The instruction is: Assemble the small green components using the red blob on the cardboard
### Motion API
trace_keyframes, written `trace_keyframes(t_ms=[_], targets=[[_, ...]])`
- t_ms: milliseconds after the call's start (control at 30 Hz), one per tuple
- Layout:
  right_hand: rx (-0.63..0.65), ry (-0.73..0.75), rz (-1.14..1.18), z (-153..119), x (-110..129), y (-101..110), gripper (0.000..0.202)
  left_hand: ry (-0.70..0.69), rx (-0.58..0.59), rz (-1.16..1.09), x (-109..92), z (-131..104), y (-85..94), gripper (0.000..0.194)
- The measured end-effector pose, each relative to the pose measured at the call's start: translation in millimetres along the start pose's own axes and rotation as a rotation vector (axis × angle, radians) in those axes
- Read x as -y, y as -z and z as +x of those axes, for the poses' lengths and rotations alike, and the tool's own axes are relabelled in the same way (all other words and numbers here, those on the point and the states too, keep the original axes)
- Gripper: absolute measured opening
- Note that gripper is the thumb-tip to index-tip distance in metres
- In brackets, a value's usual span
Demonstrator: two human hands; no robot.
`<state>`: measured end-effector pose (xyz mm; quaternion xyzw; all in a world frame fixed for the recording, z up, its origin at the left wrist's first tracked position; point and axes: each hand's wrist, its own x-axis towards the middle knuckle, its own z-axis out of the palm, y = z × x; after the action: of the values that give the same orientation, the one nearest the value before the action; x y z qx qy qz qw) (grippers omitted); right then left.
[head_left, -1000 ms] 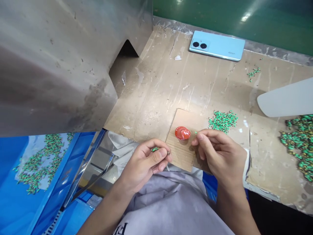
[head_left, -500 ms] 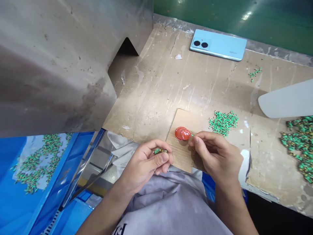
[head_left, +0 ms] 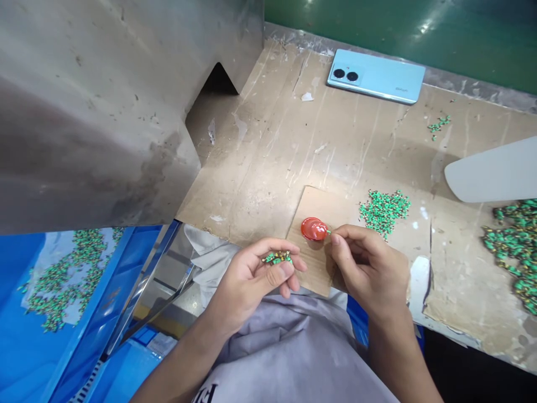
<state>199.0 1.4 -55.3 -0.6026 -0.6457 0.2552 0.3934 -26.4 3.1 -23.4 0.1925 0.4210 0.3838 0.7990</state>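
My left hand (head_left: 262,271) is curled around several small green parts (head_left: 277,258) with brass-coloured and dark ends. In my right hand (head_left: 367,268), thumb and index finger pinch one small green part (head_left: 329,232), whose tip is at the edge of a glossy red paste (head_left: 314,229). The paste forms an oval mound on a cardboard piece (head_left: 316,196) that lies at the table's front edge. Beyond my right hand lies a loose pile of small green parts (head_left: 384,210).
A light blue phone (head_left: 377,76) lies at the back. A larger heap of green parts (head_left: 514,252) is at right under a grey rounded panel (head_left: 495,170). A metal housing (head_left: 104,112) stands at left, above a blue tray (head_left: 25,358) holding more parts.
My left fingers have loosened a little, so more of the green parts show. My right hand has shifted slightly, its pinched part staying beside the red paste.
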Motion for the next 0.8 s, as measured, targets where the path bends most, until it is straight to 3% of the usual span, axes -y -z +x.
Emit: trace_keyframes(t_ms=[267, 800], targets=[[-0.014, -0.013, 0.005, 3.2, 2.0, -0.7, 0.008, -0.002, -0.017, -0.009, 2.2, 1.3, 0.3, 0.021], [-0.058, -0.003, 0.036, -0.5, -1.7, -1.0, 0.007, -0.005, -0.082, 0.064, 4.0, 2.1, -2.0, 0.035]])
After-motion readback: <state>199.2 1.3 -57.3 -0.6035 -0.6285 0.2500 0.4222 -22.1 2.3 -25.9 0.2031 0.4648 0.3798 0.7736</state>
